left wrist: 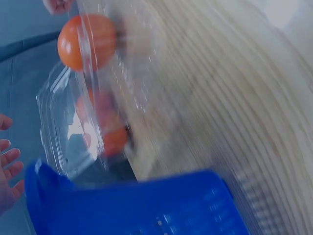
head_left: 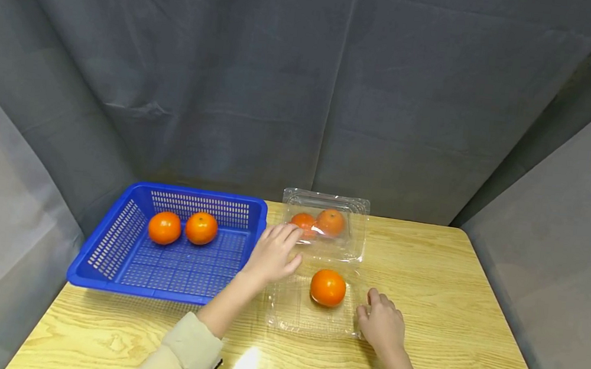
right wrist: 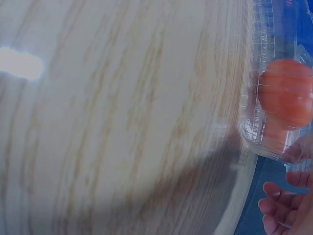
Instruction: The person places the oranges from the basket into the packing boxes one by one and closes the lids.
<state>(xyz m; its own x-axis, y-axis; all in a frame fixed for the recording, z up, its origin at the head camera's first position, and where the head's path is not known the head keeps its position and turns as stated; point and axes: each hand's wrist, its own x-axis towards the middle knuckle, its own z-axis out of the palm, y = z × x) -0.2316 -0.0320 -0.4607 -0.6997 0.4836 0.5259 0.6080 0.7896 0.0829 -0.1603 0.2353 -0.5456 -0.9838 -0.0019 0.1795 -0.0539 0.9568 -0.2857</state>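
An orange (head_left: 328,288) sits in a clear plastic container (head_left: 288,314) at the middle of the table. Just behind, two more oranges (head_left: 331,222) show through clear plastic (head_left: 354,243). My left hand (head_left: 274,254), fingers spread and palm down, is over the left side of the plastic, close to the basket's right rim. It holds nothing. At the container's right edge is my right hand (head_left: 382,323), thumb and index finger apart. In the right wrist view its thumb (right wrist: 297,148) overlaps the container's corner, while the other fingers (right wrist: 276,205) are loosely bent.
A blue plastic basket (head_left: 156,295) with two oranges (head_left: 183,228) stands on the left of the wooden table (head_left: 448,318). Grey cloth (head_left: 262,86) hangs behind the table and on both sides. A small black item (head_left: 215,368) shows beside the left sleeve.
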